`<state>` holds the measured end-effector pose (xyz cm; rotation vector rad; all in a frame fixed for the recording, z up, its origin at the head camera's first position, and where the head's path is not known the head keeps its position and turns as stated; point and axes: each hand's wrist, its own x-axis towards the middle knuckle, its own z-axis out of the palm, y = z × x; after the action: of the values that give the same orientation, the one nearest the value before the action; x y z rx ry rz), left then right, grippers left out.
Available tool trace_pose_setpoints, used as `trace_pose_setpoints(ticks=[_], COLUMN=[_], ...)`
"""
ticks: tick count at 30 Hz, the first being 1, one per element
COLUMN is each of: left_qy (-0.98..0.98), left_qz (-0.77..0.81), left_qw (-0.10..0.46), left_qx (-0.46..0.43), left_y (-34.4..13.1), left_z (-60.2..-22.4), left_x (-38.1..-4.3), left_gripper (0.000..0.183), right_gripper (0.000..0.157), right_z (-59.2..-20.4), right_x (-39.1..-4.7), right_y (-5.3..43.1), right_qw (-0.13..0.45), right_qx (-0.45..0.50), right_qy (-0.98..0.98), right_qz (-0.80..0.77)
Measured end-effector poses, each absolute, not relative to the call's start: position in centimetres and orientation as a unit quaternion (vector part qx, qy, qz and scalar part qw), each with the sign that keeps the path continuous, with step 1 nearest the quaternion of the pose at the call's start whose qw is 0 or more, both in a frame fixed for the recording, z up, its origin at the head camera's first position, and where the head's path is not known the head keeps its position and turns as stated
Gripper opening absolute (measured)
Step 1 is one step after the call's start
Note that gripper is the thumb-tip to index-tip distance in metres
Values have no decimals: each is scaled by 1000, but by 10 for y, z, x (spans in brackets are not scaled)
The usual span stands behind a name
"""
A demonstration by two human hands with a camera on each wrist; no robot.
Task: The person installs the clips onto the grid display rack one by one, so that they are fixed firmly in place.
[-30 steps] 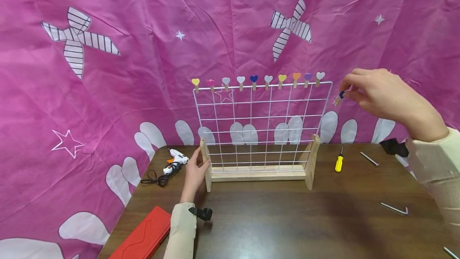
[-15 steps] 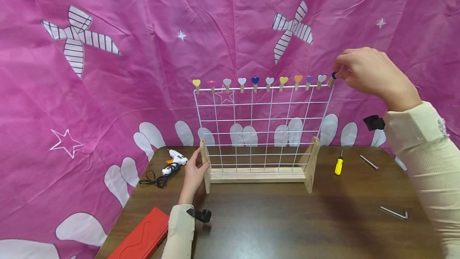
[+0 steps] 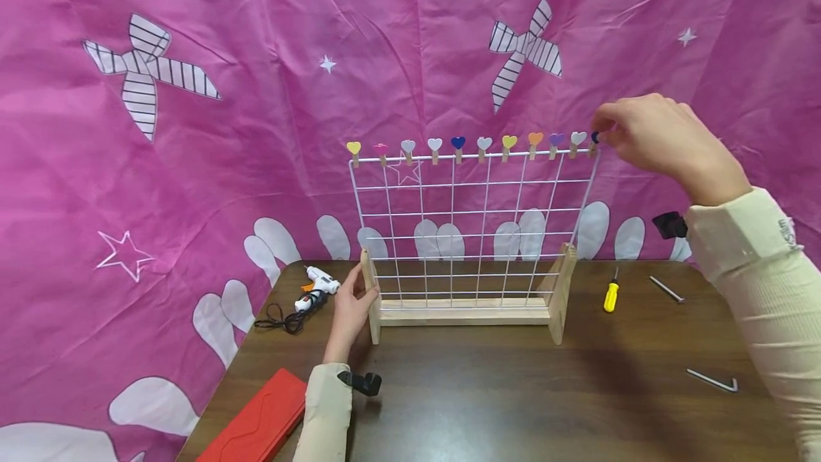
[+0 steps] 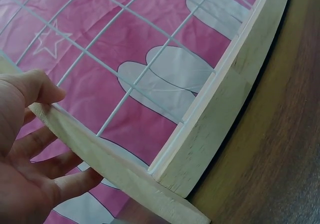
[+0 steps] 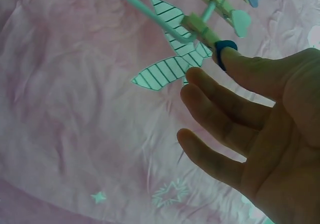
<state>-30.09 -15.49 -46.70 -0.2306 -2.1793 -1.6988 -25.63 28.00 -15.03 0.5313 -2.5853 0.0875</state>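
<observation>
A white wire grid [image 3: 452,214] stands upright in a wooden base [image 3: 465,316]. Small wooden clothespins with coloured hearts line its top bar, from a yellow one [image 3: 354,147] at the left end to a white one [image 3: 579,138] near the right. At the top right corner my right hand [image 3: 667,137] pinches a clothespin with a dark blue heart [image 5: 226,49], whose wooden jaws sit at the bar. My left hand [image 3: 349,312] holds the left wooden side post [image 4: 115,166], thumb on one side and fingers on the other.
Left of the base lie a white glue gun [image 3: 321,281] with a black cord and a red case [image 3: 256,416]. On the right are a yellow screwdriver [image 3: 611,296], a metal rod [image 3: 667,289] and a bent hex key [image 3: 712,380]. A pink cloth hangs behind.
My right hand has brought the blue-heart clothespin leftward and up from beside the grid to its top right corner. My left hand stays on the side post.
</observation>
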Motion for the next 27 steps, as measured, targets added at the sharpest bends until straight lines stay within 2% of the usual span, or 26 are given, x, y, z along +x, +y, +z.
trace_pose_setpoints(ticks=[5, 10, 16, 20, 27], left_qy=[-768, -768, -793, -812, -856], left_qz=[-605, -612, -583, -550, -456], left_qw=[186, 167, 156, 172, 206], left_qx=[-101, -90, -82, -95, -133], left_y=[-150, -142, -149, -154, -154], left_z=[-461, -437, -443, -441, -416], left_x=[-298, -286, -302, -310, -307], left_gripper=[55, 54, 54, 57, 69], right_gripper=[19, 38, 47, 48, 52], right_z=[-162, -181, -214, -240, -293], right_x=[-255, -250, -243, -242, -243], right_y=[285, 293, 295, 293, 290], right_qw=[248, 252, 247, 236, 250], right_qx=[188, 160, 135, 140, 153], right_qy=[-948, -948, -948, -948, -943], right_qz=[66, 110, 149, 159, 157])
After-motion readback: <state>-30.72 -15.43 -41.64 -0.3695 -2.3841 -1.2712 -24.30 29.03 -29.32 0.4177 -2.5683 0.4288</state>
